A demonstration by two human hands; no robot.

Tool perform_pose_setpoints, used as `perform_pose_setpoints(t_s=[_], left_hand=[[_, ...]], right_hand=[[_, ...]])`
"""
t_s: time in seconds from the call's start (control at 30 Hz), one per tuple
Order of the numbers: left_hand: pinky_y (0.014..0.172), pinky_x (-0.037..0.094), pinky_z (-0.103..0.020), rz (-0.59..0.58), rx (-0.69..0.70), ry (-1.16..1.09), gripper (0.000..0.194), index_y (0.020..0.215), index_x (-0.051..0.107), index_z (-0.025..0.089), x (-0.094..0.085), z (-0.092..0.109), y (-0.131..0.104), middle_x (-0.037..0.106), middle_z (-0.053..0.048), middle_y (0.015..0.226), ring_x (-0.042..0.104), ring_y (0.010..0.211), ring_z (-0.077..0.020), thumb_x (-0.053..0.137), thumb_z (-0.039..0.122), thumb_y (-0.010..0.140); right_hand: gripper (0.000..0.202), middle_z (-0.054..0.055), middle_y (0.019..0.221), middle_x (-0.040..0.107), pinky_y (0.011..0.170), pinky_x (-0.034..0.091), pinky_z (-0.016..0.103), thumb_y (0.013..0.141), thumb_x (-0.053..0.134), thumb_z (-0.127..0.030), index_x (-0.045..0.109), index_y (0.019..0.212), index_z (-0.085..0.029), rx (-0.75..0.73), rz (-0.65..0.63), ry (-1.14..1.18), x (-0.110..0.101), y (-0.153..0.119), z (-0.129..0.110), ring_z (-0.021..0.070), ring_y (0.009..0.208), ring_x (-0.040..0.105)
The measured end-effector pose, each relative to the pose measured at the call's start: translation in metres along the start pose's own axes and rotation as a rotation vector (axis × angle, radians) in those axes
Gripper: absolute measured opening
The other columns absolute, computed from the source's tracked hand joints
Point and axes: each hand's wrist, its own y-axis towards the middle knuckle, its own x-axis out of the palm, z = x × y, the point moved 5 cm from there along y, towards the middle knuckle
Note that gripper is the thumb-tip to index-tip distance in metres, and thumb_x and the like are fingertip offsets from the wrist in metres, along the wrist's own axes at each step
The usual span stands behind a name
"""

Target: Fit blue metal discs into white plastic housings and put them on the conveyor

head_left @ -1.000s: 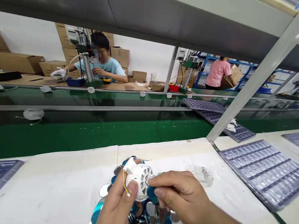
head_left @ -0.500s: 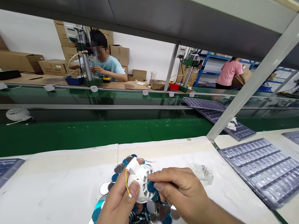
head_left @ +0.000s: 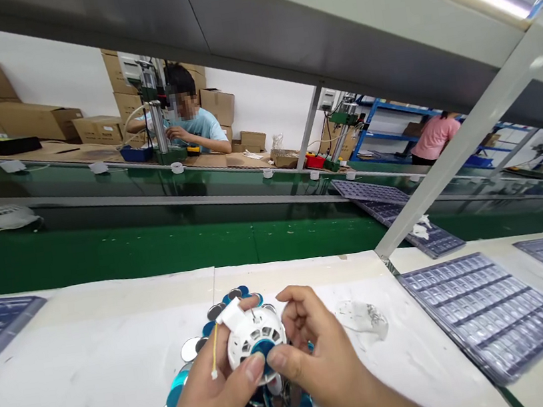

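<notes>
My left hand (head_left: 210,380) is closed round a white round vented housing (head_left: 238,346), which looks like a small fan part. A thin yellow wire (head_left: 214,349) with a white plug hangs from its left side. At the centre of the vents lies a small round blue-faced disc (head_left: 263,351). Both thumbs press on this disc, and the fingers of my right hand (head_left: 325,351) are curled beside the housing. Beneath my hands spreads a pile of round mirror-like discs (head_left: 178,382), some blue-faced and some silver; my hands hide part of it.
A clear plastic bag (head_left: 363,318) lies right of my hands. Plastic trays (head_left: 492,314) lie farther right, another tray (head_left: 0,326) at left. A slanted white post (head_left: 457,157) rises at right. Beyond the green conveyor belt (head_left: 156,243), a person (head_left: 200,129) works at a press.
My right hand has gone from pinching the blue disc beside the housing to pressing it at the centre with the thumb. The left thumb has moved onto the disc. The housing has turned slightly.
</notes>
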Motion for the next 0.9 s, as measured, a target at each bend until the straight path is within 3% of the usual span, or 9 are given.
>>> perform_pose_setpoints(t_s=[0.07,0.17,0.3,0.4,0.6,0.7,0.83,0.9], left_hand=[[0.059,0.053,-0.033,-0.025,-0.020,-0.024,0.090,0.145,0.039,0.028,0.000,-0.005,-0.003,0.071,-0.006,0.092,0.063,0.074,-0.0247,0.078,0.059,0.070],[0.054,0.050,-0.033,-0.083,0.023,0.051,0.075,0.135,0.052,0.030,-0.001,-0.012,-0.006,0.066,-0.004,0.073,0.058,0.059,-0.0223,0.073,0.063,0.072],[0.059,0.054,-0.034,-0.060,0.088,0.157,0.065,0.128,0.060,0.033,-0.006,-0.018,-0.008,0.069,-0.007,0.092,0.061,0.073,-0.0271,0.070,0.064,0.072],[0.062,0.051,-0.031,-0.025,0.099,0.177,0.060,0.122,0.062,0.032,-0.004,-0.013,-0.009,0.066,-0.003,0.081,0.057,0.070,-0.0229,0.074,0.060,0.070],[0.052,0.039,-0.023,-0.102,0.037,-0.002,0.061,0.118,0.059,0.029,0.006,0.002,-0.012,0.062,0.000,0.083,0.051,0.069,-0.0165,0.079,0.057,0.067],[0.057,0.042,-0.026,-0.124,0.001,-0.020,0.064,0.120,0.058,0.027,0.010,0.000,-0.011,0.058,0.002,0.070,0.048,0.061,-0.0147,0.078,0.060,0.069],[0.054,0.045,-0.026,-0.025,-0.015,-0.089,0.058,0.111,0.061,0.027,0.011,-0.006,-0.006,0.061,0.001,0.072,0.052,0.061,-0.0165,0.081,0.057,0.066],[0.048,0.041,-0.024,0.002,-0.026,-0.141,0.053,0.107,0.061,0.027,0.006,-0.002,-0.002,0.058,0.004,0.065,0.047,0.053,-0.0134,0.083,0.051,0.066]], right_hand=[[0.065,0.003,0.098,0.057,0.056,0.048,0.025,0.077,0.074,-0.058,0.050,0.131,-0.030,0.021,-0.161,0.185,0.016,-0.003,0.001,0.0140,0.065,0.055],[0.068,0.003,0.090,0.060,0.052,0.045,0.024,0.081,0.067,-0.063,0.046,0.135,-0.029,0.016,-0.363,0.449,0.039,-0.010,-0.001,0.0130,0.059,0.052],[0.057,0.003,0.086,0.061,0.054,0.042,0.023,0.080,0.071,-0.059,0.056,0.125,-0.028,-0.134,-0.221,0.533,0.043,-0.011,-0.008,0.0136,0.062,0.048],[0.051,0.005,0.096,0.063,0.066,0.049,0.027,0.081,0.071,-0.058,0.061,0.121,-0.026,-0.197,-0.126,0.524,0.041,-0.010,-0.013,0.0159,0.071,0.053],[0.056,0.002,0.084,0.059,0.053,0.043,0.024,0.088,0.063,-0.057,0.052,0.132,-0.025,-0.076,-0.310,0.602,0.044,-0.011,-0.010,0.0127,0.059,0.050],[0.058,0.001,0.082,0.058,0.049,0.040,0.022,0.087,0.065,-0.059,0.051,0.131,-0.025,-0.067,-0.275,0.594,0.044,-0.011,-0.001,0.0110,0.055,0.047],[0.060,0.002,0.087,0.058,0.049,0.041,0.022,0.083,0.068,-0.061,0.053,0.128,-0.026,-0.106,-0.163,0.507,0.046,-0.011,0.003,0.0107,0.057,0.047],[0.061,0.003,0.091,0.061,0.054,0.047,0.025,0.083,0.070,-0.059,0.052,0.131,-0.026,-0.103,-0.225,0.422,0.046,-0.006,0.001,0.0134,0.062,0.055]])
